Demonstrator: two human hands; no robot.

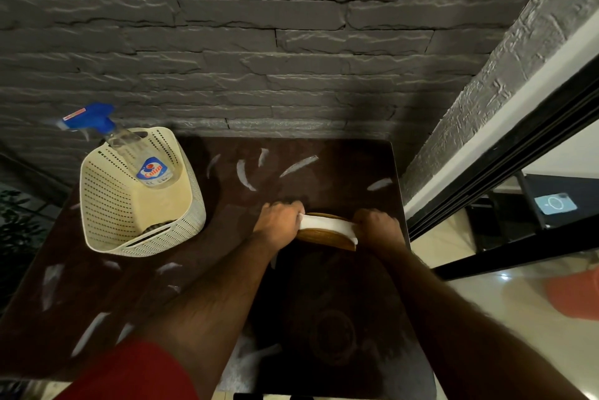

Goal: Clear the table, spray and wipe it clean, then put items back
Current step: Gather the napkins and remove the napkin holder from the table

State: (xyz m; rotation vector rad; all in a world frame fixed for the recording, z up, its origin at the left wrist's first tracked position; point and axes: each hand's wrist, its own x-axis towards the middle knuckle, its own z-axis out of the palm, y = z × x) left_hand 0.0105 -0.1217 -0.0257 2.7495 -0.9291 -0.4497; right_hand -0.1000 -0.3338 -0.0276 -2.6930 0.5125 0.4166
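White cloth (327,224) stretched left-right between 2 gripping hands (279,218) (379,227).

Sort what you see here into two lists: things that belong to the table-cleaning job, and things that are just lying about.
Belongs to the job:
- table
- spray bottle, standing in the basket
- white cloth, gripped by both hands, left and right
- wooden holder under the cloth

Just lying about:
- phone beyond the glass
- plant at the left edge

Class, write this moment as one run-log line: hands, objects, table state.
hands: left hand and right hand grip white cloth over wooden object | spray bottle in basket | table: streaked
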